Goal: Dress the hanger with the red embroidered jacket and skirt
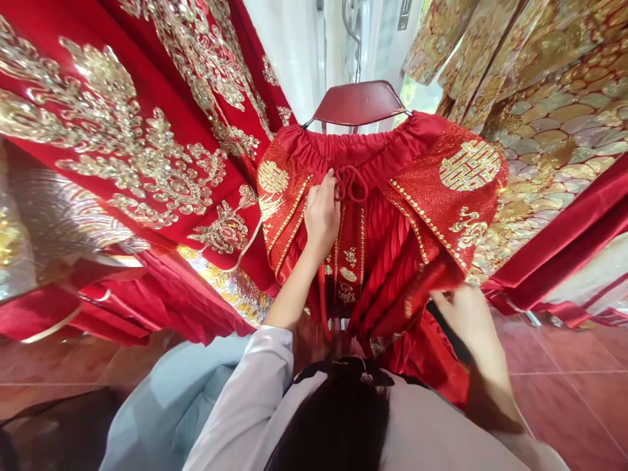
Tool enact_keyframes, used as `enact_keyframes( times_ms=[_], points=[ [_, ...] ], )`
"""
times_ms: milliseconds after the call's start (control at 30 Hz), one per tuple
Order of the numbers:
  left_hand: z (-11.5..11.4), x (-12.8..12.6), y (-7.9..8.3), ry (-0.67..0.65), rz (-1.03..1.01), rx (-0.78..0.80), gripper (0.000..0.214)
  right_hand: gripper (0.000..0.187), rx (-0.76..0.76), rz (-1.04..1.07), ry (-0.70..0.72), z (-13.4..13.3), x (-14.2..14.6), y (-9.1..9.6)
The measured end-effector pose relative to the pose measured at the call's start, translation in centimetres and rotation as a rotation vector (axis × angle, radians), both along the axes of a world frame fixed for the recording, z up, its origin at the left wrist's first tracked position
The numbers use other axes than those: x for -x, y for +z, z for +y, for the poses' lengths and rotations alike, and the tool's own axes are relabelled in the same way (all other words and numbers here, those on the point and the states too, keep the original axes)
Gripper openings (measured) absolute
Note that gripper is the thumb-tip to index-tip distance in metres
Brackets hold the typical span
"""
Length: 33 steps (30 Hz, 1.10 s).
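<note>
A red skirt (338, 229) with gold embroidery and beaded panel edges hangs from a dark red hanger (358, 103). Its gathered waistband carries a drawstring tied in a bow (354, 184). Closed at the front of that waistband, my left hand (324, 212) grips the skirt beside the bow; the fingertips are partly hidden. Lower down on the right, my right hand (466, 320) is slightly blurred, its thumb and fingers closed on the edge of a red panel of the skirt. The pleated lower part of the skirt falls between my arms.
A red garment (147, 131) with heavy gold beadwork hangs close on the left. Gold scale-patterned garments (549, 124) hang on the right. Behind the hanger are white garments and a metal hook (357, 39). Red tiles (569, 366) cover the floor.
</note>
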<state>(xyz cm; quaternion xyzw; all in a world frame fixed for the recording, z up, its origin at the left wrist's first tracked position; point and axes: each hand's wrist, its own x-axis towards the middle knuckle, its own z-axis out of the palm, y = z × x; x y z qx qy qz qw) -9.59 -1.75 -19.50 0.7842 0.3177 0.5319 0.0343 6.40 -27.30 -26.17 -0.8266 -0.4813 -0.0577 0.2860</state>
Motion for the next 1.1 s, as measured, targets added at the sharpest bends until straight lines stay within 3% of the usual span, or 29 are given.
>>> enact_keyframes(
  times_ms=[67,133,167,233,367,433,500,633,700,733,800,867,1000,1100],
  points=[
    [0.6,-0.5,-0.1,0.032,-0.027,0.022,0.037,0.027,-0.375,-0.166,0.011,3.0,3.8,5.1],
    [1.1,-1.0,-0.1,0.065,-0.032,0.061,0.043,0.015,-0.703,-0.305,0.158,6.2,6.2,9.4],
    [1.4,-1.2,0.0,0.075,-0.024,0.078,0.044,0.013,-0.771,-0.367,0.272,7.9,6.5,11.0],
    [1.4,-1.2,0.3,0.090,0.006,0.101,0.044,0.021,-0.746,-0.440,0.405,11.7,5.4,12.9],
    [-0.2,0.2,-0.1,0.131,0.158,0.186,0.036,0.026,-0.523,-0.400,0.520,18.1,-0.1,12.7],
    [-1.7,1.5,-1.7,0.134,0.347,0.273,0.033,0.026,-0.495,-0.370,0.561,19.8,-2.5,12.1],
    [-3.1,3.0,-4.4,0.118,0.561,0.368,0.033,0.027,-0.496,-0.346,0.583,20.5,-3.9,11.8],
    [-5.5,5.9,-10.6,0.099,0.815,0.528,0.028,0.026,-0.505,-0.329,0.558,20.6,-3.2,11.8],
    [-6.4,7.0,-12.2,0.085,0.897,0.579,0.027,0.026,-0.492,-0.339,0.544,20.3,-1.8,11.7],
    [-6.7,7.4,-12.2,0.065,0.926,0.596,0.023,0.026,-0.479,-0.351,0.548,20.0,-1.1,11.5],
    [-7.2,7.8,-10.8,-0.010,0.958,0.591,0.015,0.027,-0.443,-0.387,0.578,19.5,0.1,10.9],
    [-7.4,7.5,-7.5,-0.097,0.920,0.483,0.021,0.023,-0.394,-0.422,0.617,19.0,0.8,10.2],
    [-6.2,5.4,0.3,-0.168,0.626,-0.063,0.030,0.013,-0.324,-0.417,0.674,18.1,1.0,8.7],
    [-4.3,3.8,3.4,-0.182,0.598,-0.196,0.037,0.013,-0.321,-0.331,0.721,17.0,0.5,8.2]
  ],
)
